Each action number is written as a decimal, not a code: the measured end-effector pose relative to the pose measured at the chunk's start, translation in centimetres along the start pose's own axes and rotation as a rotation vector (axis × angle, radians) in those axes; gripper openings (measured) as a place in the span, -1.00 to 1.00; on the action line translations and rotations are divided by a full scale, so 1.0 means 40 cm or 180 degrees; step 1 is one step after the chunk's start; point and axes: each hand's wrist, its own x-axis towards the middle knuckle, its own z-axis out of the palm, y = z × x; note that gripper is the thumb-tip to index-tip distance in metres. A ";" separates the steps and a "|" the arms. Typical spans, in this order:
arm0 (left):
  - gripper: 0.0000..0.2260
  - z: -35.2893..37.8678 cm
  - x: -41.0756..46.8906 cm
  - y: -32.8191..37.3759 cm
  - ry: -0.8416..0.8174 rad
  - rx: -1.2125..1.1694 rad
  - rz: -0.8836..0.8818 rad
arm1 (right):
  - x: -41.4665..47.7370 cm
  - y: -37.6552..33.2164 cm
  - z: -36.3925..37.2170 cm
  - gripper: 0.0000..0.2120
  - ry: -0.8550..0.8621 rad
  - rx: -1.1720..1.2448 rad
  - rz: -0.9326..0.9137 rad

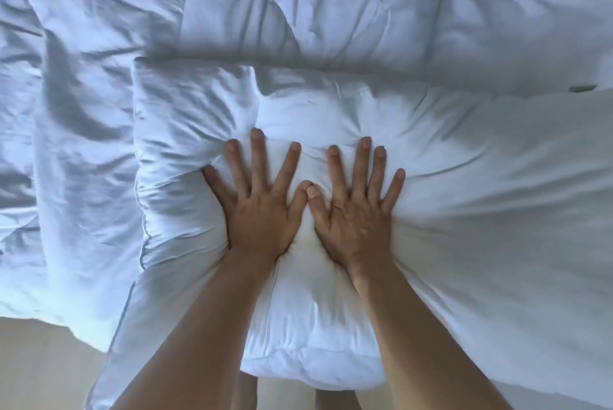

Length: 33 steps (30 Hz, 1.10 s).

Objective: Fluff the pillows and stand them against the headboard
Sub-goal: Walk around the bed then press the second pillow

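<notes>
A white pillow (464,197) lies flat across the near edge of the bed, stretching out to the right. My left hand (257,207) and my right hand (356,210) press down into its middle, side by side, palms flat and fingers spread, thumbs almost touching. The fabric dents and creases around both palms. Part of the pillow's left end (172,150) has a thin blue piped seam and folds up around my left hand. No headboard is in view.
A crumpled white duvet (298,1) covers the bed behind and to the left of the pillow. The bed's near edge overhangs a pale beige floor (43,363) at the bottom left. A small green object (582,88) peeks out at the right.
</notes>
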 end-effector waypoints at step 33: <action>-0.29 -0.266 -0.168 0.238 -0.0294 -0.0142 -0.0154 | -0.073 0.407 -0.331 -0.26 -0.0042 0.0072 0.0227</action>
